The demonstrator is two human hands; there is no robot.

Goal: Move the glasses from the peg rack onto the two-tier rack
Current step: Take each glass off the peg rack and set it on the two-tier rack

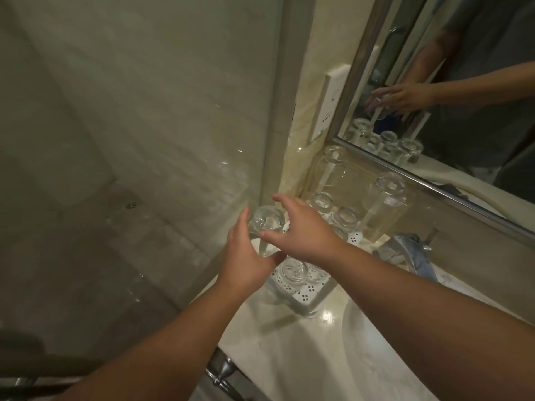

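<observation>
Reaching forward over a pale marble surface (289, 351), both hands meet at one upturned glass (265, 219) that sits over a peg at the near left corner of the white peg rack (307, 298). The left hand (246, 261) wraps the glass from the left and below, thumb curling under its lower wall, so it is closed around the glass; the right hand (301, 230) arches over the top from the right with fingers spread, its thumb tip touching the glass side, though whether the other fingers press on it cannot be told. A second inverted glass (292, 273) stands on the rack just below the two hands, and two more (322, 202) (346, 218) stand behind the right hand. Further back, close to the wall, two taller upturned glasses (334, 166) (389, 195) rise above the others; what carries them is too transparent to make out. A framed mirror (463, 82) above the surface reflects the glasses and an arm. A white wall socket plate (330, 102) sits left of the mirror. A crumpled blue-grey cloth (405, 250) lies on the surface to the right of the rack. The rim of a basin (356, 328) curves in at the lower right, and a glass panel (130, 140) fills the left side of the view.
</observation>
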